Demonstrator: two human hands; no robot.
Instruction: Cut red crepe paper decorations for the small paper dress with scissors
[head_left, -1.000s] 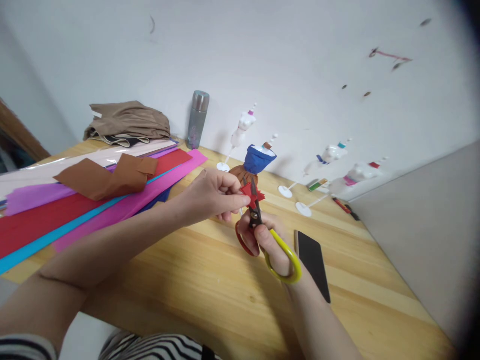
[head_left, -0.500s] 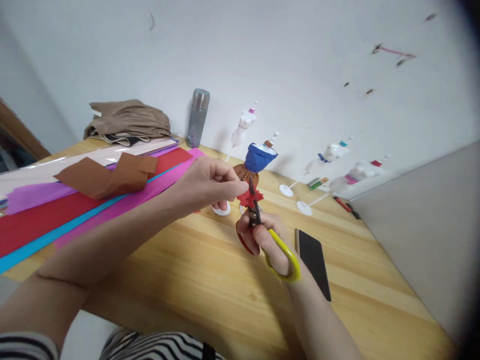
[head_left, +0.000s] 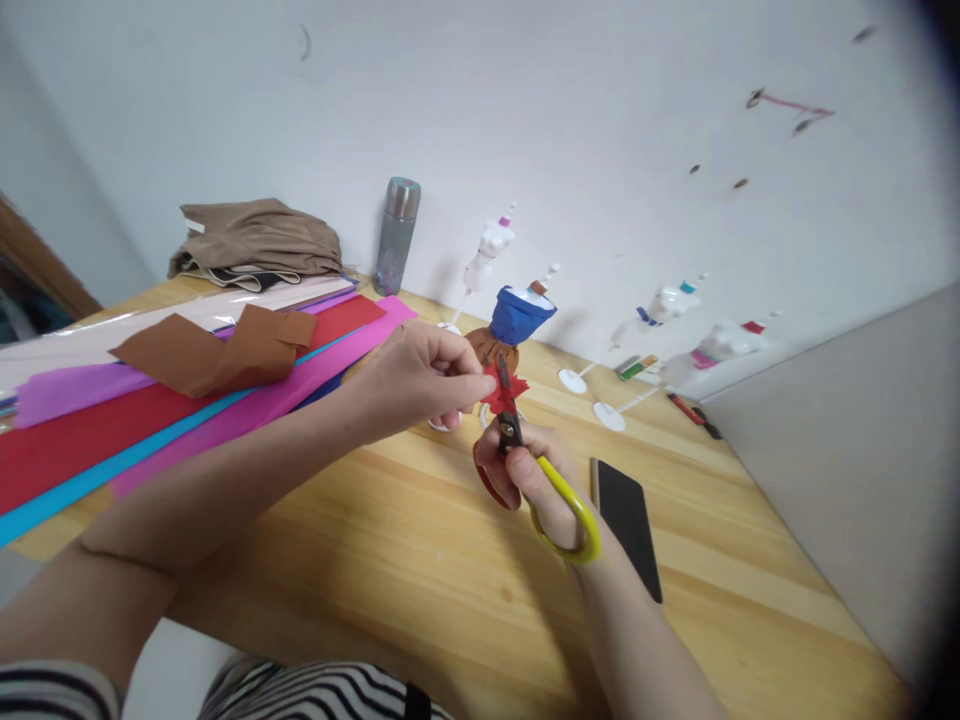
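My left hand (head_left: 439, 375) pinches a small piece of red crepe paper (head_left: 516, 384) with jagged edges between thumb and fingers. My right hand (head_left: 536, 470) grips a pair of scissors (head_left: 566, 520) with dark blades and a yellow handle loop; a second, reddish loop shows below the fingers. The blades lie across the red piece, close to my left fingertips. Just behind stands a mini mannequin (head_left: 523, 315) dressed in a blue top and a gathered brown lower part, which the hands partly cover.
Other small white mannequins (head_left: 487, 250) stand along the wall. To the left lie long coloured paper strips (head_left: 172, 435), a brown paper piece (head_left: 217, 350) and folded brown cloth (head_left: 259, 240). A thermos (head_left: 397, 235) is at the back, a phone (head_left: 626, 525) at right.
My left hand has shifted slightly, and the red piece has turned a little between the blades. My right hand with the scissors stays in nearly the same place.
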